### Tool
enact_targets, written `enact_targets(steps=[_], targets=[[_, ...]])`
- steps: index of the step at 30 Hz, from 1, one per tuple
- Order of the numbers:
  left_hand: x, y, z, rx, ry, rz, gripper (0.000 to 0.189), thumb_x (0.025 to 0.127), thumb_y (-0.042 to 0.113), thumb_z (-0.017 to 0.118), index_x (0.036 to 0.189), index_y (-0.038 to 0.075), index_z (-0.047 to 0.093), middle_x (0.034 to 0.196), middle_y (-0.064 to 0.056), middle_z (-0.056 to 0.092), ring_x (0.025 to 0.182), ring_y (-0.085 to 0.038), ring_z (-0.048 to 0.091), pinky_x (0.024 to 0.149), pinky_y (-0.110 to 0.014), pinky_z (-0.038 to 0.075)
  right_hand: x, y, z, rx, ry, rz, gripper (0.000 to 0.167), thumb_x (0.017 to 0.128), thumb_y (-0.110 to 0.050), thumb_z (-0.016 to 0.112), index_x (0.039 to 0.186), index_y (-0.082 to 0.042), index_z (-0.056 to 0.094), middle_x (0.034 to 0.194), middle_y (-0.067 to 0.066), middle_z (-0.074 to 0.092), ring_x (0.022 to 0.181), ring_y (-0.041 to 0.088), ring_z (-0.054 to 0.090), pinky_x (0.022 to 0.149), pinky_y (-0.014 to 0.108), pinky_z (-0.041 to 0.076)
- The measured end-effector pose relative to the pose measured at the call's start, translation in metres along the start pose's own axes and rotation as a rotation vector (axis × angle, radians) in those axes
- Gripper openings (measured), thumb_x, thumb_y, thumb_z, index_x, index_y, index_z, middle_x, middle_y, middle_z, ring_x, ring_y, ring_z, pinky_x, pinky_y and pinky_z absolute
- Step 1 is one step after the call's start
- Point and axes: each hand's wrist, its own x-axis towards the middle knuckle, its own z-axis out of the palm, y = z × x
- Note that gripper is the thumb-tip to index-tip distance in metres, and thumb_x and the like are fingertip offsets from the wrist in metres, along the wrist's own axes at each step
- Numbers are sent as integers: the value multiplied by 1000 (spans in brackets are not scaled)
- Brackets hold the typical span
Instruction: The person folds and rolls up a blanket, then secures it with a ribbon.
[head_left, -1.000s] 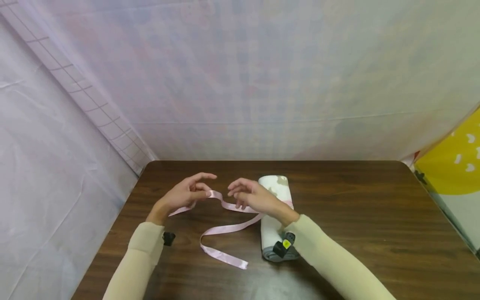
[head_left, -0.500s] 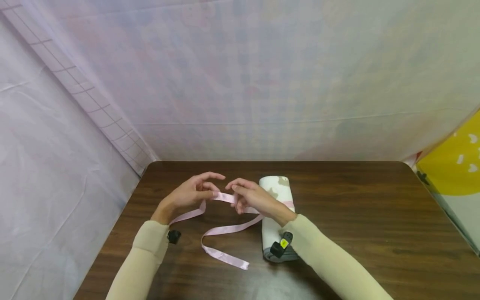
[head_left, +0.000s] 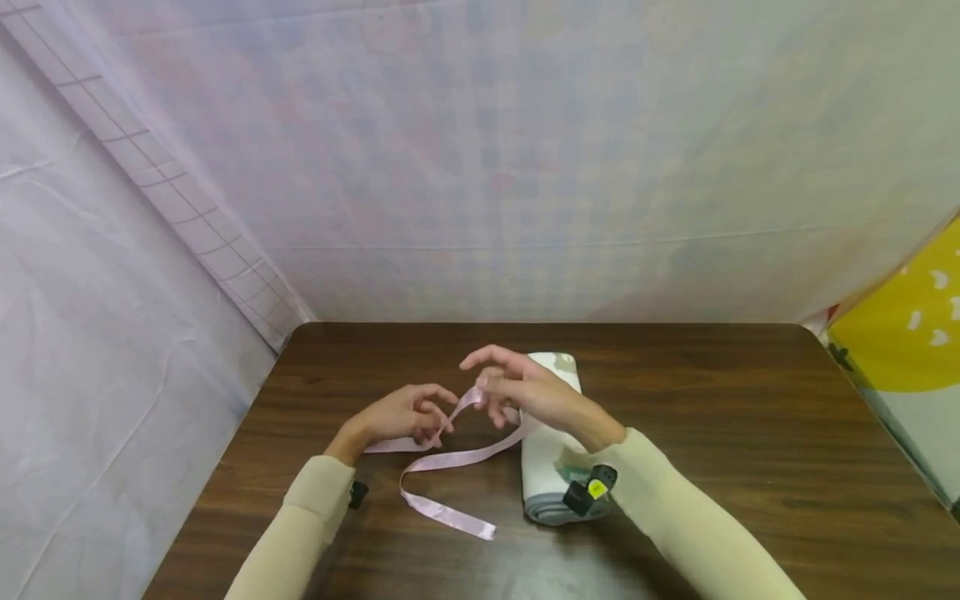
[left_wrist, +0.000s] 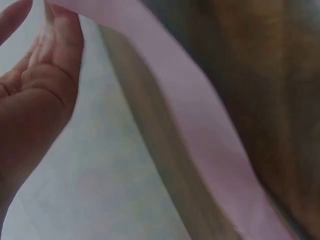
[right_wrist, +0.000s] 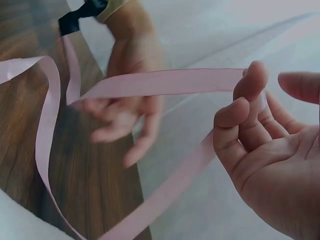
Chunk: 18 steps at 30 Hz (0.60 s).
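The ribbon (head_left: 452, 459) trails left from the towel (head_left: 542, 467), pinched in my right hand (head_left: 536, 392). My left hand's (head_left: 401, 417) fingers bend loosely; blur hides whether they grip. I should keep it untwisted.

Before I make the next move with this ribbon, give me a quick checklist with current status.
1. Right hand has the pink ribbon: ok, held at its fingertips.
2. Left hand has a grip: cannot tell; it is at the ribbon, but its fingers blur.
3. Length between the hands runs straight: not ok, it bends sharply by the left hand.
4. Loose tail free: ok, lying on the table, untouched by either hand.
5. Ribbon goes round the rolled cloth: cannot tell, the right hand and forearm obstruct the view.
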Motion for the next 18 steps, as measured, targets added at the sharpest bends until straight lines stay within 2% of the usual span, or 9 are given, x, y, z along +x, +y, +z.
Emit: enact_targets(steps=[2, 6, 11, 13, 18], targets=[[2, -6, 5, 50, -11, 3, 41, 92, 0, 58, 133, -5, 51, 103, -25, 70, 76, -16, 64, 67, -28, 53, -3, -4, 2, -4, -28, -10, 32, 99, -7, 48, 131, -3, 46, 78, 6, 60, 56, 12, 58, 49, 23, 45], [2, -16, 10, 189, 15, 40, 43, 84, -7, 58, 127, -6, 55, 94, -15, 72, 77, -13, 62, 68, -24, 49, -7, -8, 3, -2, -72, -40, 33, 100, -8, 49, 132, 0, 45, 78, 5, 60, 57, 12, 56, 52, 24, 48], [-1, -24, 13, 329, 26, 77, 48, 74, -15, 54, 121, -2, 60, 88, -8, 69, 78, -11, 61, 68, -22, 49, -18, -14, -6, -48, -94, -103, 32, 101, -7, 50, 132, -2, 46, 78, 7, 60, 59, 15, 57, 56, 29, 49], [-2, -26, 14, 352, 25, 78, 50, 72, -16, 53, 120, -2, 61, 86, -7, 68, 75, -10, 59, 65, -21, 48, -24, -17, -11, -61, -97, -119, 31, 101, -6, 50, 132, -4, 47, 79, 8, 61, 60, 16, 57, 57, 29, 50], [-4, -28, 17, 367, 32, 78, 46, 76, -14, 62, 121, -3, 60, 83, -7, 68, 73, -10, 59, 63, -21, 48, -42, -24, -25, -71, -108, -130, 31, 100, -4, 50, 132, -6, 48, 78, 10, 58, 61, 18, 57, 61, 30, 49]])
